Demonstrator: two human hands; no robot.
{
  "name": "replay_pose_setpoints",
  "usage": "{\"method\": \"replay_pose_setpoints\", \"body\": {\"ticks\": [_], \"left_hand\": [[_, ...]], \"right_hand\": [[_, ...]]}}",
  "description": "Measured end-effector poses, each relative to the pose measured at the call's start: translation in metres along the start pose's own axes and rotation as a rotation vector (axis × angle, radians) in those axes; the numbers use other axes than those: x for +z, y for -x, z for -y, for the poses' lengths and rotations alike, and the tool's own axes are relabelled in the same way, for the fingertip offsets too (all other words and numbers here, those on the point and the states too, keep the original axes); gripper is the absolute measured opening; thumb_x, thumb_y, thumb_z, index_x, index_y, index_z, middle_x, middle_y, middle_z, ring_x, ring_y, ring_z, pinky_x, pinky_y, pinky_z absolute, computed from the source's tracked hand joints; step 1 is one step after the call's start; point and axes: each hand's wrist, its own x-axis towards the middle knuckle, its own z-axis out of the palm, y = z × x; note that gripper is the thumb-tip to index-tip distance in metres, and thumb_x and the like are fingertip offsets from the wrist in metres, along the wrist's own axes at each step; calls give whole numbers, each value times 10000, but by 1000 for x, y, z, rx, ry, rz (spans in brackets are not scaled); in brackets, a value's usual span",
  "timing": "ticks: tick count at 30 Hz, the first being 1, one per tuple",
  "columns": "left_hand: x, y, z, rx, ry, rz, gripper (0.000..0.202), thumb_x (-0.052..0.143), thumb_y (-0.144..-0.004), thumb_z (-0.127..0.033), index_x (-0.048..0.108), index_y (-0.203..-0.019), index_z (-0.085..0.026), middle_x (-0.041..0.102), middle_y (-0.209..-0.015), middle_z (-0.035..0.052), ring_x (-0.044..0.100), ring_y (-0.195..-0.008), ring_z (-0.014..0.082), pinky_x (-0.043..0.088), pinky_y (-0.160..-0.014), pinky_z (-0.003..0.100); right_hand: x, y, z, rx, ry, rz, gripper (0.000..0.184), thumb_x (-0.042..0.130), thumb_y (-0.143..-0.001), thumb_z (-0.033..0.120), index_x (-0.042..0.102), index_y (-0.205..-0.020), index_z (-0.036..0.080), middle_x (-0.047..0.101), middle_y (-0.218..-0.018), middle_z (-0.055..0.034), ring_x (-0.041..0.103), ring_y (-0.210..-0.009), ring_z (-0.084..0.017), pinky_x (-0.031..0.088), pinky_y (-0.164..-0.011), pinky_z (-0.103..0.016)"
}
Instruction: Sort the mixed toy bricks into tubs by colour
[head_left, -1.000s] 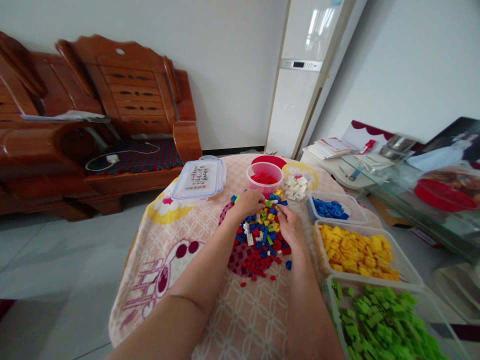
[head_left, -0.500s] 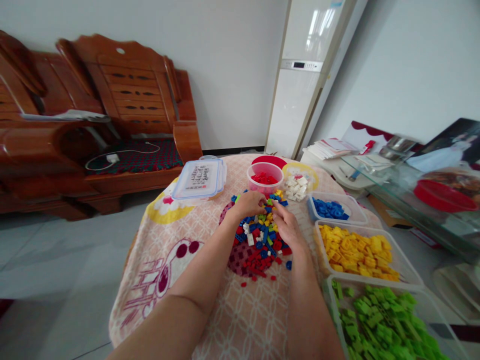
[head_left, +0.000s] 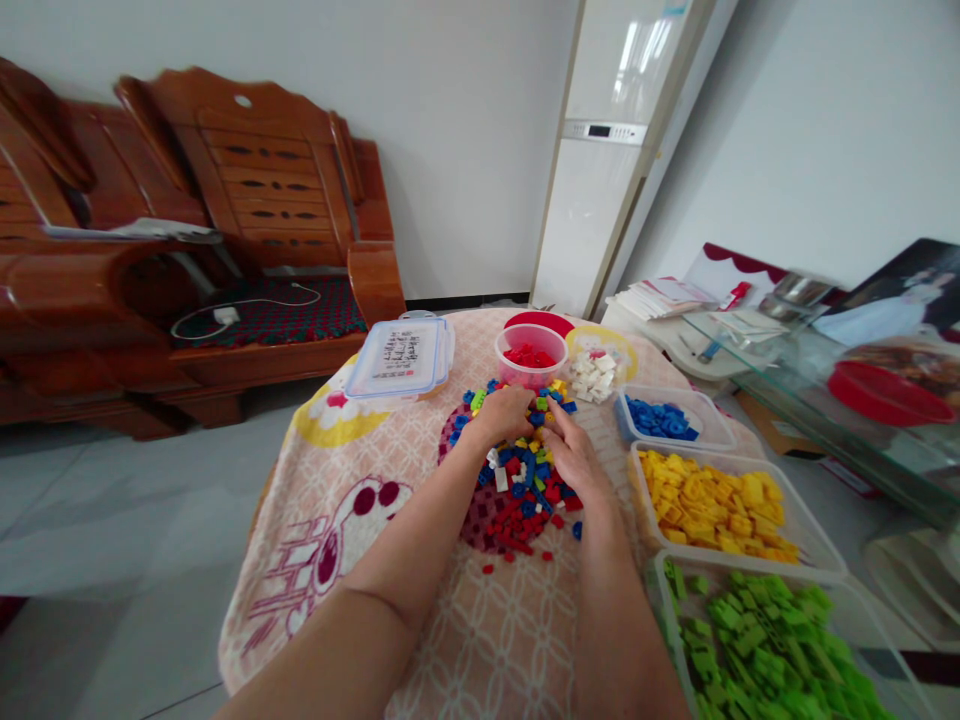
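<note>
A heap of small mixed bricks [head_left: 525, 480], red, blue, yellow, green and white, lies on a patterned cloth [head_left: 360, 520] over the table. My left hand [head_left: 501, 412] rests on the far side of the heap, fingers curled down into the bricks. My right hand [head_left: 574, 455] lies on the heap's right side, its fingers pinched among the far bricks close to the left hand. What either hand holds is hidden.
A round tub of red bricks [head_left: 531, 355] stands behind the heap, white bricks [head_left: 594, 373] beside it. Trays of blue [head_left: 660, 417], yellow [head_left: 712, 500] and green bricks [head_left: 757, 640] line the right. A lidded box [head_left: 401, 358] sits far left; wooden bench [head_left: 225, 200] beyond.
My right hand has slid forward and left over the heap, toward my left hand. The left hand has barely shifted.
</note>
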Motion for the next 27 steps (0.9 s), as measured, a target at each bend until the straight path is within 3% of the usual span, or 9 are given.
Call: {"method": "replay_pose_setpoints", "body": {"ticks": [9, 14, 20, 24, 27], "left_hand": [[13, -3, -2, -36, 20, -76, 313, 688, -819, -247, 729, -1117, -162, 733, -1181, 135, 705, -1097, 281, 570, -912, 338], [10, -7, 6, -14, 60, -79, 321, 689, -818, -241, 753, -1124, -168, 750, -1105, 101, 704, -1064, 252, 553, -926, 309], [6, -9, 21, 48, 150, -68, 266, 647, -844, -206, 776, -1075, -177, 770, -1019, 72, 700, -1021, 232, 543, -922, 309], [6, -7, 21, 104, 216, -81, 367, 743, -803, -307, 751, -1151, -189, 768, -1134, 74, 700, -1063, 243, 544, -958, 325], [7, -7, 18, 54, 240, -120, 442, 748, -793, -257, 723, -1227, -179, 749, -1252, 102, 693, -1135, 258, 535, -1006, 344]], "right_hand": [[6, -1, -1, 3, -121, 0, 676, 558, -930, 288, 452, -1597, 242, 708, -1381, -94, 678, -1256, -248, 513, -1111, -435], [7, -3, 2, 6, 86, -40, 645, 564, -924, 276, 500, -1563, 215, 786, -1162, -97, 727, -1089, -279, 519, -1082, -502], [5, -2, 2, -29, 73, 9, 674, 546, -911, 252, 475, -1581, 218, 695, -1397, -102, 644, -1302, -267, 439, -1185, -480], [7, -2, 0, -38, -32, 5, 688, 514, -926, 269, 432, -1608, 238, 687, -1416, -74, 619, -1346, -228, 424, -1206, -450], [8, -3, 0, -47, -77, 0, 689, 512, -913, 264, 449, -1598, 235, 659, -1457, -78, 622, -1347, -224, 454, -1183, -435]]}}
